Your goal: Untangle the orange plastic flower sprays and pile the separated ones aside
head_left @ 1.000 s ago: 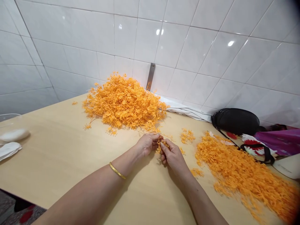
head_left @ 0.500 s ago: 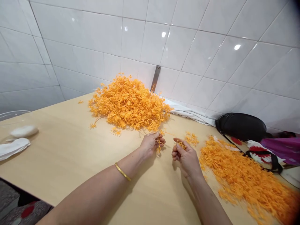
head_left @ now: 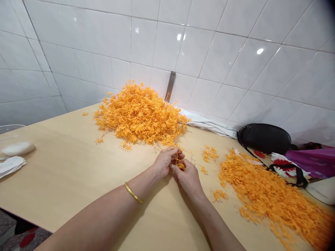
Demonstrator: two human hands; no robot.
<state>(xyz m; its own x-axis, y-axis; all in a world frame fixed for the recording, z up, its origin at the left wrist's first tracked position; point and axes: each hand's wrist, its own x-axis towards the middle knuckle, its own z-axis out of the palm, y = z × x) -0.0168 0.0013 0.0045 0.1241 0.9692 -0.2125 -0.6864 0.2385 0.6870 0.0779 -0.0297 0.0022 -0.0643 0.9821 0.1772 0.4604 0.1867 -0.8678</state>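
My left hand (head_left: 165,162) pinches a thin orange plastic flower stem (head_left: 177,157) between thumb and fingers, just in front of a tall heap of orange plastic flower sprigs (head_left: 141,115). Close against it, my right hand (head_left: 188,176) is closed around a small orange floret piece (head_left: 180,166), partly hidden by the fingers. The two hands meet above the table (head_left: 104,167). Right of them lie a few loose orange florets (head_left: 209,153) and another small cluster (head_left: 220,195). A gold bangle (head_left: 133,192) circles my left wrist.
A second, flatter orange pile (head_left: 274,195) spreads along the right side. Behind it are a black pouch (head_left: 264,138) with a strap and a purple bag (head_left: 311,160). White cloth (head_left: 209,126) runs along the tiled wall. White items (head_left: 18,149) lie at the far left.
My right hand moved away to the right from my left hand, then came back against it at the orange pieces. My left hand keeps its pinch. The camera view swung slightly and returned.
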